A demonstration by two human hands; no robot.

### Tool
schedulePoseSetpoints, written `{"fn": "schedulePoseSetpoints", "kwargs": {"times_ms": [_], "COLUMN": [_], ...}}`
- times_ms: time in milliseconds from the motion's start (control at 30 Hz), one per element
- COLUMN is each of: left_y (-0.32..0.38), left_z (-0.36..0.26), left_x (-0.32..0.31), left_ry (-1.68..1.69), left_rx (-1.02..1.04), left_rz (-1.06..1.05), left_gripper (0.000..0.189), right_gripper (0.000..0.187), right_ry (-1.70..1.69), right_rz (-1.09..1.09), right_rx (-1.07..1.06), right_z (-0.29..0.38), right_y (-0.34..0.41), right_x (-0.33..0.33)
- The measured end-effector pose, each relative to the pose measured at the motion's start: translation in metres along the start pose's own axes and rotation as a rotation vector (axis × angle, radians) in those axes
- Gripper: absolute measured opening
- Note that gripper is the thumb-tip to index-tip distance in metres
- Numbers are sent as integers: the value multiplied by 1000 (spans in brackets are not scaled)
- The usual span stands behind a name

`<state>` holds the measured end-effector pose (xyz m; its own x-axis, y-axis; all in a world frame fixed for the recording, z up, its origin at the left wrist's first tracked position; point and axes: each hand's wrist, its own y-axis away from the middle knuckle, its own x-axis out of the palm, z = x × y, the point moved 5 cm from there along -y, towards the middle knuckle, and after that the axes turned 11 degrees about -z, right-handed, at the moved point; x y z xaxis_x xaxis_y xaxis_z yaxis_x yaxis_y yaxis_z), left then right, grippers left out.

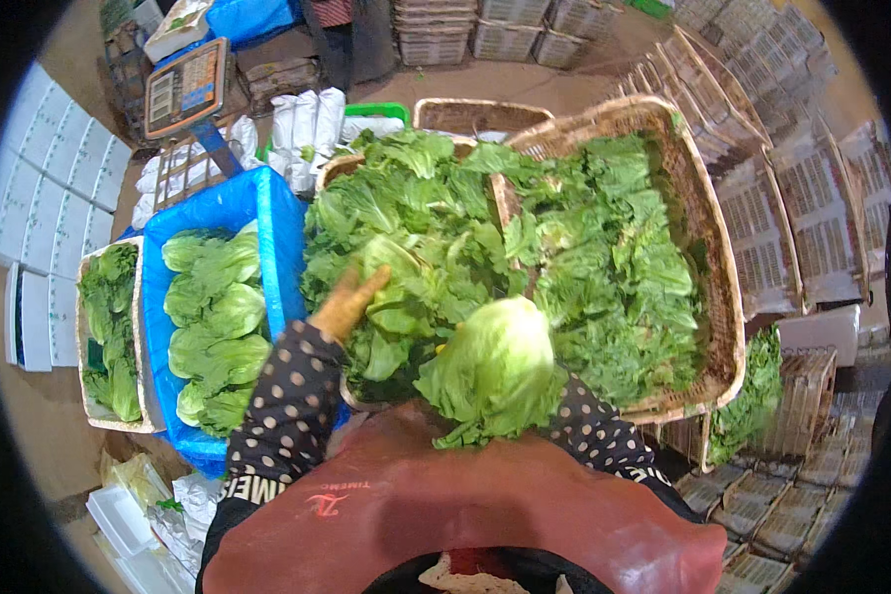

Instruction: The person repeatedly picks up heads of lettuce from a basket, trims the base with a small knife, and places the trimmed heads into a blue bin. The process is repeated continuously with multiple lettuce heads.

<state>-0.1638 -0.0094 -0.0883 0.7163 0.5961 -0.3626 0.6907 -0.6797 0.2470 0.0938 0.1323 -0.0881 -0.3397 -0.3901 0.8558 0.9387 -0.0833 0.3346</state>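
My left hand (345, 304), in a yellow-orange work glove, reaches over the near crate's heap of green leaf lettuce (386, 200). Its thumb and fingers are spread against a pale lettuce (386, 308) and blurred by motion. A large lettuce head (501, 360) is held up before my apron, its smooth pale side uppermost and its leaf tips toward me. My right hand is hidden behind that head; only the polka-dot sleeve (598, 423) shows, leading in under it. A spot of yellow shows at the head's left edge.
Left stands a blue-lined box (282, 245) with lettuce heads in rows, beside a white foam box (147, 334) of greens. A brown plastic crate (724, 319) of leafy lettuce is at right. Behind are a scale display (185, 89) and white wrapped bundles (308, 130). Stacked crates (757, 230) line the right.
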Motion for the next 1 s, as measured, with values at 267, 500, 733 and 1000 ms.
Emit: {"fn": "schedulePoseSetpoints", "kwargs": {"times_ms": [267, 500, 733, 1000], "left_y": [36, 41, 46, 80], "left_z": [-102, -151, -128, -88], "left_x": [18, 47, 39, 60], "left_ry": [50, 349, 472, 249], "left_rx": [234, 328, 200, 177], "left_rz": [110, 172, 197, 356], "left_gripper": [108, 102, 94, 56], "right_gripper": [83, 88, 88, 90], "right_ry": [-1, 342, 1021, 217], "right_rz": [-110, -513, -527, -307], "right_rx": [-206, -436, -747, -9], "right_z": [44, 71, 97, 0], "right_y": [-3, 8, 27, 33], "right_x": [-3, 19, 50, -3]}}
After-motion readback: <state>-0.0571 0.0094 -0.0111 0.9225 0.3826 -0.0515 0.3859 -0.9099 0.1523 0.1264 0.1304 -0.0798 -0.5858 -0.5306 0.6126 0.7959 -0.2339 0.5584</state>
